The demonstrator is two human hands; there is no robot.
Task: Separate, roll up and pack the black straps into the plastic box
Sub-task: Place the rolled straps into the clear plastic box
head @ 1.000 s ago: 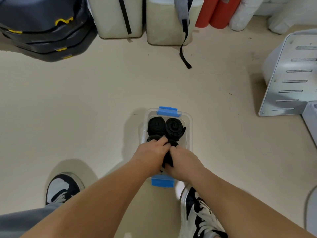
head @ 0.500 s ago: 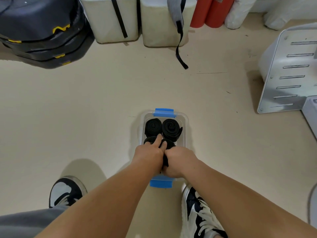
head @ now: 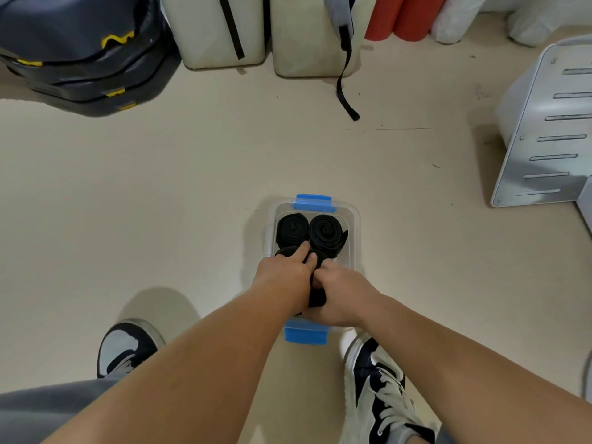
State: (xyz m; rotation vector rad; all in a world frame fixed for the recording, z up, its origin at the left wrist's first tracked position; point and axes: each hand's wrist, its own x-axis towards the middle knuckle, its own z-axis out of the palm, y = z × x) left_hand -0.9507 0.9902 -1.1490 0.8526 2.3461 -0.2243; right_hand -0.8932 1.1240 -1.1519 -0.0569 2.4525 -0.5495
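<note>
Though half the plastic box [head: 356, 238] sits hidden, left fingers [head: 301, 251] press rolled straps [head: 325, 232] — right fingers [head: 320, 277] clench another strap [head: 317, 298]

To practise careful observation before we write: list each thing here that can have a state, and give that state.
plastic box: open, no lid on
far left roll: rolled, upright in the box
far right roll: rolled, in the box
near roll: in the box, partly hidden
held strap: bunched between both hands
left hand: fingers touching the near roll
right hand: gripping the held strap
hanging strap: unrolled, tip on floor
</note>
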